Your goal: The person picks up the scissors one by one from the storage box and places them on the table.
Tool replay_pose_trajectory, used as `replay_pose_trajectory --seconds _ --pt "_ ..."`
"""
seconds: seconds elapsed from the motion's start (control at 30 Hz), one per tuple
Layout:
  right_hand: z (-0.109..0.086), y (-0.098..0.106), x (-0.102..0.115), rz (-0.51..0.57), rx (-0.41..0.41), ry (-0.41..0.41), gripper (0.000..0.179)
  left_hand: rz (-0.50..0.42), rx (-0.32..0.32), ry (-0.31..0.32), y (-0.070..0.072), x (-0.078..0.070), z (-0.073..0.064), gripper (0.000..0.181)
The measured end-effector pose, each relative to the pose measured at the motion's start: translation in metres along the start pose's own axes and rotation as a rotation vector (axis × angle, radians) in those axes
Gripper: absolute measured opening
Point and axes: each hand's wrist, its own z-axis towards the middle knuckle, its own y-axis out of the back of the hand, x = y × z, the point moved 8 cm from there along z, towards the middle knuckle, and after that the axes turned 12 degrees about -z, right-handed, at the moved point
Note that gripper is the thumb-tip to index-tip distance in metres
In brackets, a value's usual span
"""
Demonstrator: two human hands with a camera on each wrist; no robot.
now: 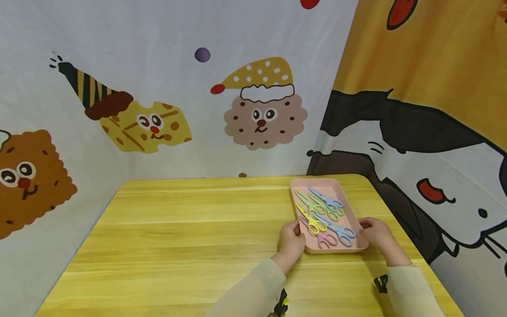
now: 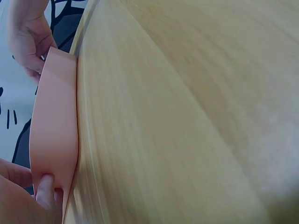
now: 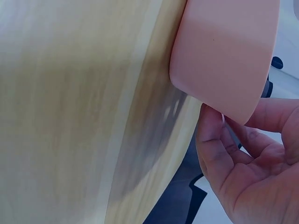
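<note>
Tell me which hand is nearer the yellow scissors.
Left. The left hand holds the pink tray by its left edge, close to the yellow scissors; the right hand holds the opposite edge, with blue scissors in between.

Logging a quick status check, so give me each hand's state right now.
Left hand: closed, holding the pink tray at its left side.
Right hand: closed, holding the pink tray at its right side.
</note>
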Motion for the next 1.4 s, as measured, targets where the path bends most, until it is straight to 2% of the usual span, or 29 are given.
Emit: replay_pose_trajectory --seconds 0.2,0.57,0.87,1.4 --pt "-0.001 -0.003 0.007 -0.005 0.007 0.016 0.041 -0.028 0.011 0.0 0.006 0.0 0.0 0.043" --pt "-0.003 -0.008 0.016 -0.01 -0.009 0.06 0.039 -0.005 0.006 -0.007 0.018 0.0 -0.001 0.042" --pt "-0.005 -0.011 0.022 -0.025 -0.019 0.054 0.039 -0.03 0.015 -0.034 0.023 0.002 0.0 0.041" --pt "-0.01 -0.014 0.037 -0.027 -0.003 0.074 0.04 -0.025 0.004 -0.009 0.038 0.007 0.004 0.041"
